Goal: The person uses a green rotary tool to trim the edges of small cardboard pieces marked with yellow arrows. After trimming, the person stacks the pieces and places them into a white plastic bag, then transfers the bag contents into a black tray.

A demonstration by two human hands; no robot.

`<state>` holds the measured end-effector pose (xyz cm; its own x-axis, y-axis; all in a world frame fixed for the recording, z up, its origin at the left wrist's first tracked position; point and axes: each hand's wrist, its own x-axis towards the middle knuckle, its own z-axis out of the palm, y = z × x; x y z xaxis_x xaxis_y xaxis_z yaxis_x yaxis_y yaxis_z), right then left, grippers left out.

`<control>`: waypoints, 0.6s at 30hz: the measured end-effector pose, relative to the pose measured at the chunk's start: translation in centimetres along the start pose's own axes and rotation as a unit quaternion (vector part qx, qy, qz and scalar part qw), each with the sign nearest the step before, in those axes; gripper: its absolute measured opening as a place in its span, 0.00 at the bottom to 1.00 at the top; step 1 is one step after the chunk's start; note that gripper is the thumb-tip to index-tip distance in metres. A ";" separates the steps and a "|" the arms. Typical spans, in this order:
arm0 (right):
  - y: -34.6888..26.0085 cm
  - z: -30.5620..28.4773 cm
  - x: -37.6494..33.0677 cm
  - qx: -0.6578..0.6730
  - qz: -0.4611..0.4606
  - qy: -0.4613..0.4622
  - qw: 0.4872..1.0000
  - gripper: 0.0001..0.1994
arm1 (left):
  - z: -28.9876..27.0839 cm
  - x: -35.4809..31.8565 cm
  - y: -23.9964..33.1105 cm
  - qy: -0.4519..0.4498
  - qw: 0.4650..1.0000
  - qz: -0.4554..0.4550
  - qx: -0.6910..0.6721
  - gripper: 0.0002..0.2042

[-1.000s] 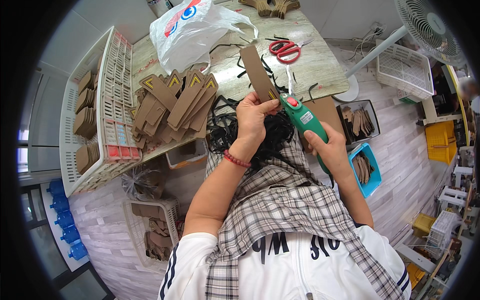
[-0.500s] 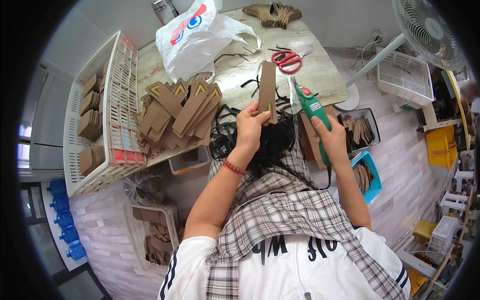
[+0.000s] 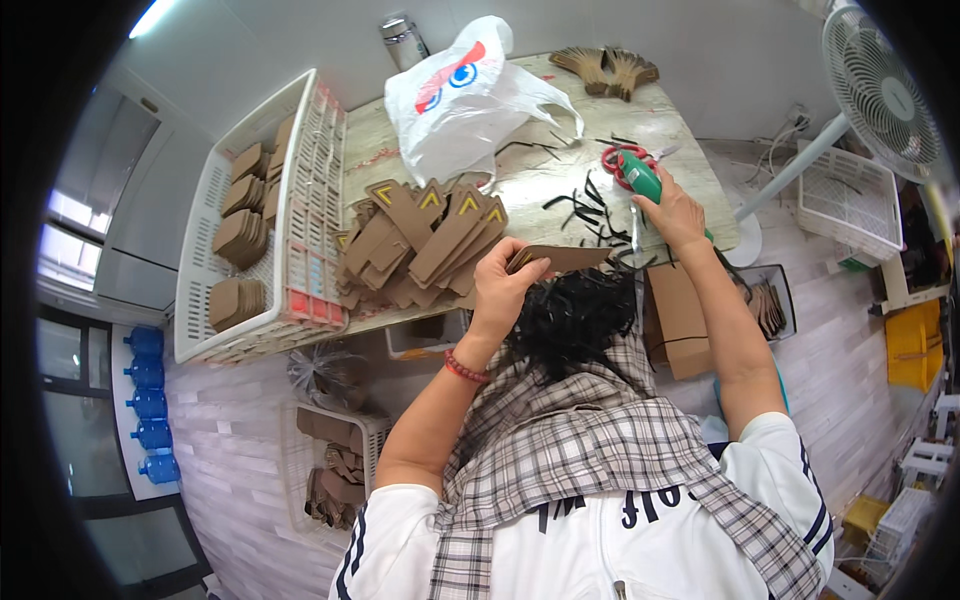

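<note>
Cardboard piece sits flat in my left hand above the worktop edge; my right hand grips the green tool, which I should aim squarely.

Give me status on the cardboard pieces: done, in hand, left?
Done, apparently: stacks in the white basket. In hand: left hand holds one cardboard piece; right hand grips the green tool. Left, probably: the loose pile on the table; black strips scattered.
</note>
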<state>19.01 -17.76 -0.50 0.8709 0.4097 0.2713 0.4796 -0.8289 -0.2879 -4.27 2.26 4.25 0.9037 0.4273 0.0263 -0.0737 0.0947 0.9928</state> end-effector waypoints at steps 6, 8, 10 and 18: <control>-0.4 1.9 0.4 -0.062 -0.068 0.045 0.995 0.32 | -3.7 -0.3 0.7 -0.048 0.998 -0.012 0.026 0.03; -1.1 0.8 0.1 -0.102 -0.065 0.031 0.992 0.32 | -4.3 0.0 0.3 -0.073 0.996 -0.045 -0.014 0.04; -1.1 0.4 0.3 -0.114 -0.052 -0.014 0.992 0.33 | -4.6 0.3 -0.5 -0.100 0.991 -0.071 -0.055 0.05; -11.6 -6.0 -6.6 0.274 -0.241 -0.105 0.925 0.26 | -4.8 -0.1 -0.1 -0.146 0.987 -0.071 -0.017 0.05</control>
<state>7.09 -13.14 6.51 0.5161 0.7944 0.3204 0.7496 -0.2378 -0.6177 -6.43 6.56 3.63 0.9885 0.1314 -0.0748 0.0523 0.1673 0.9845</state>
